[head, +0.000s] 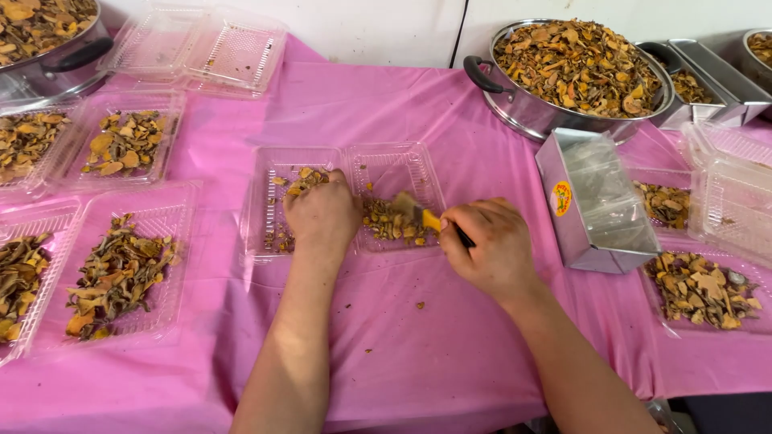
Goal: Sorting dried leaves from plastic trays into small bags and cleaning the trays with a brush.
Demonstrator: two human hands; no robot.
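Observation:
An open clear plastic clamshell box [402, 165] lies on the pink tablecloth in front of me. My left hand [322, 213] rests closed over dried orange-brown slices in its left half. My right hand [486, 245] grips a small brush with a yellow band [422, 215], its bristles among the dried slices [390, 225] in the right half. A few crumbs lie on the cloth below the box.
Filled clear boxes [121, 269] sit at the left, empty ones [201, 48] at the back left. A steel pot of dried slices [575, 68] stands back right. A metal box of plastic bags [591, 201], more trays [700, 289] and steel pans [708, 80] lie right.

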